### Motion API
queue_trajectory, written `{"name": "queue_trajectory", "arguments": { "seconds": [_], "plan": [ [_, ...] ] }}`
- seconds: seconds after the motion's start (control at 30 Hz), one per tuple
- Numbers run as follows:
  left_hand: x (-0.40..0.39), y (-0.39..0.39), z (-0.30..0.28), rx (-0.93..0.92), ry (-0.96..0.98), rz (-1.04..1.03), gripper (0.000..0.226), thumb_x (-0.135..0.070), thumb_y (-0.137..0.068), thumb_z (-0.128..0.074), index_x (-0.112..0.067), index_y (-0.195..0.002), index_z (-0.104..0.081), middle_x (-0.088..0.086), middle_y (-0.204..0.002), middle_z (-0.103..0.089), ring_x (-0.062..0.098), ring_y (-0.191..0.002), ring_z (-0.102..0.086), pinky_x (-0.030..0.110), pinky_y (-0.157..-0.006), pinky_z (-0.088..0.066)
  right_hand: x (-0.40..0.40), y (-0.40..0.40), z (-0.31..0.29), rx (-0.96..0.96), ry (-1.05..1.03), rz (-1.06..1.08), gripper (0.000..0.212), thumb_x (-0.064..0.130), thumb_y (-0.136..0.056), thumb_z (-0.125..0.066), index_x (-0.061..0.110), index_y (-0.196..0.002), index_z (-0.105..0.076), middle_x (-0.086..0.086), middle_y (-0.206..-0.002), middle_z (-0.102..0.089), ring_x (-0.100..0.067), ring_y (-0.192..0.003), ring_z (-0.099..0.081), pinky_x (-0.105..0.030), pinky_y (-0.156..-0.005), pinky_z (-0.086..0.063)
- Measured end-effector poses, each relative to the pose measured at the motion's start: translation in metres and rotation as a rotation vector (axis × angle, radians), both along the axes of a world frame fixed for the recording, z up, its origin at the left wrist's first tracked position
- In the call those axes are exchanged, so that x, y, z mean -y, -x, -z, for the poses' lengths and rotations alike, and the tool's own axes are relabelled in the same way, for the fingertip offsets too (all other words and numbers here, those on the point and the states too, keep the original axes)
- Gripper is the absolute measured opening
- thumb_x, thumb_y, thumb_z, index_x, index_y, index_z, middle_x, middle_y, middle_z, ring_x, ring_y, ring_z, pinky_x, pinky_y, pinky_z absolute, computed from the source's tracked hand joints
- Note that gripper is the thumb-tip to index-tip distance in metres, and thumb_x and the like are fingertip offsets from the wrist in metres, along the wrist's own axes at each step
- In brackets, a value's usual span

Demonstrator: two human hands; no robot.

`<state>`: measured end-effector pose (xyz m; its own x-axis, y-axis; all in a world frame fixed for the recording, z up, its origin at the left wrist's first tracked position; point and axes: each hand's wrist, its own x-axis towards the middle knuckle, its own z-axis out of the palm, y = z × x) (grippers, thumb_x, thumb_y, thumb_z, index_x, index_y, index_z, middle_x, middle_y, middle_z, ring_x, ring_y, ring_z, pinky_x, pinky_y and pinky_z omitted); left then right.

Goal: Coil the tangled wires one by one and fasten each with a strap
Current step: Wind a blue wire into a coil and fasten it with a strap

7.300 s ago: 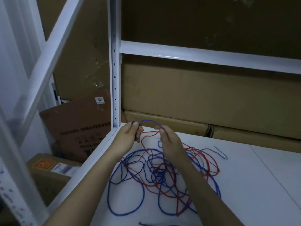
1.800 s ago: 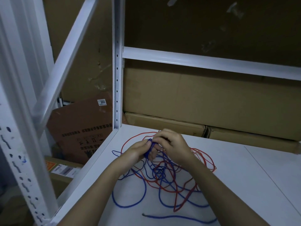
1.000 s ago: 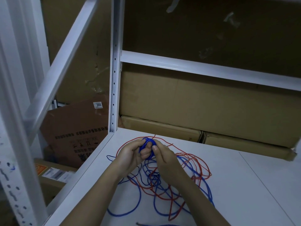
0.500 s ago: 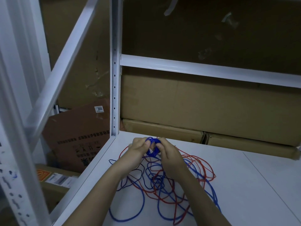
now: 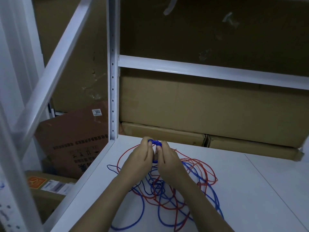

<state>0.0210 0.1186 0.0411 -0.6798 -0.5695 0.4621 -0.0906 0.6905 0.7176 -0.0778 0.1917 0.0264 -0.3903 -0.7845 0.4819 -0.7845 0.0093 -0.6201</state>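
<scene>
Above tangled wires (image 5: 167,190), both hands (image 5: 154,158) pinch a small round blue coil (image 5: 155,142).

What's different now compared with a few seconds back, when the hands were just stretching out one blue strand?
The stretched blue strand has been wound into a small tight blue wire coil, now pinched between the left hand and right hand, which have drawn close together. Less loose blue wire lies spread on the shelf. The thin red wire stays tangled on the white metal shelf; the brown cardboard boxes behind have not moved.
</scene>
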Motion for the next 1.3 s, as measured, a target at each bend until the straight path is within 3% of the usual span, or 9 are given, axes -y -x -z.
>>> {"name": "queue_trajectory", "arguments": {
  "seconds": [0.23, 0.37, 0.53, 0.63, 0.73, 0.83, 1.03, 1.13, 1.3],
  "plan": [
    [-0.011, 0.014, 0.005, 0.09, -0.037, 0.183, 0.02, -0.027, -0.104, -0.03, -0.024, -0.117, -0.045, 0.0, -0.092, -0.064, 0.011, -0.081, -0.063, 0.041, -0.073, -0.054, -0.021, 0.018, 0.005, -0.062, 0.104, 0.056, 0.029, 0.026, -0.1, -0.026, 0.012, -0.098, -0.051, 0.011, -0.072, -0.047, -0.004, -0.059, -0.046, -0.011, -0.056, -0.034],
    [-0.021, 0.036, -0.001, 0.273, 0.106, 0.12, 0.007, -0.022, -0.103, -0.033, -0.019, -0.1, -0.039, 0.002, -0.072, -0.055, 0.016, -0.061, -0.053, 0.031, -0.055, -0.039, -0.038, 0.03, 0.008, -0.005, 0.151, 0.101, 0.024, 0.026, -0.097, -0.027, 0.019, -0.095, -0.05, 0.015, -0.068, -0.048, -0.004, -0.061, -0.049, -0.013, -0.057, -0.035],
    [-0.051, 0.064, -0.015, 0.356, 0.275, 0.012, 0.009, -0.015, -0.1, -0.038, -0.018, -0.098, -0.03, -0.005, -0.064, -0.047, 0.015, -0.056, -0.048, 0.025, -0.046, -0.028, -0.072, 0.044, -0.007, 0.143, 0.011, 0.132, 0.019, 0.022, -0.102, -0.034, 0.012, -0.103, -0.05, -0.009, -0.074, -0.06, -0.029, -0.067, -0.059, -0.046, -0.066, -0.05],
    [-0.077, 0.081, -0.018, 0.318, 0.272, 0.077, 0.004, -0.019, -0.102, -0.034, -0.017, -0.098, -0.031, -0.002, -0.066, -0.048, 0.025, -0.064, -0.055, 0.033, -0.052, -0.034, -0.105, 0.065, -0.018, 0.148, -0.147, 0.121, 0.013, 0.021, -0.102, -0.036, 0.015, -0.108, -0.045, -0.009, -0.084, -0.063, -0.021, -0.073, -0.061, -0.038, -0.07, -0.051],
    [-0.111, 0.103, -0.018, 0.323, 0.298, 0.103, 0.005, -0.022, -0.101, -0.034, -0.017, -0.102, -0.032, 0.005, -0.076, -0.057, 0.029, -0.071, -0.058, 0.036, -0.058, -0.038, -0.142, 0.086, -0.02, 0.233, -0.132, 0.112, 0.019, 0.021, -0.104, -0.031, 0.02, -0.096, -0.048, 0.003, -0.077, -0.058, -0.01, -0.067, -0.055, -0.021, -0.06, -0.042],
    [-0.154, 0.134, -0.017, 0.391, 0.34, 0.084, 0.025, -0.019, -0.098, -0.043, -0.014, -0.121, -0.032, 0.011, -0.093, -0.064, 0.024, -0.072, -0.053, 0.033, -0.059, -0.037, -0.182, 0.108, -0.014, 0.255, -0.007, 0.219, 0.027, 0.019, -0.104, -0.031, 0.019, -0.084, -0.048, 0.004, -0.071, -0.054, -0.012, -0.063, -0.05, -0.027, -0.063, -0.041],
    [-0.251, 0.2, 0.002, 0.345, 0.198, 0.204, 0.022, -0.018, -0.102, -0.033, -0.019, -0.124, -0.035, 0.0, -0.079, -0.058, 0.021, -0.07, -0.058, 0.033, -0.059, -0.041, -0.281, 0.143, -0.004, 0.262, 0.054, 0.489, 0.031, 0.028, -0.104, -0.028, 0.021, -0.078, -0.043, -0.002, -0.073, -0.056, -0.018, -0.065, -0.052, -0.034, -0.064, -0.044],
    [-0.304, 0.225, 0.01, 0.308, 0.091, 0.339, 0.02, -0.03, -0.104, -0.024, -0.025, -0.114, -0.04, -0.004, -0.073, -0.057, 0.015, -0.064, -0.055, 0.033, -0.062, -0.044, -0.34, 0.165, -0.001, 0.291, 0.053, 0.543, 0.03, 0.025, -0.104, -0.029, 0.026, -0.076, -0.04, 0.004, -0.072, -0.052, -0.018, -0.061, -0.055, -0.026, -0.059, -0.044],
    [-0.384, 0.26, 0.017, 0.307, 0.031, 0.505, 0.029, -0.038, -0.104, -0.021, -0.023, -0.108, -0.045, 0.002, -0.081, -0.062, 0.019, -0.072, -0.059, 0.036, -0.068, -0.048, -0.428, 0.207, 0.012, 0.164, -0.033, 0.661, 0.017, 0.015, -0.102, -0.035, 0.015, -0.086, -0.042, 0.007, -0.069, -0.05, -0.014, -0.06, -0.049, -0.024, -0.054, -0.036]
  ]
}}
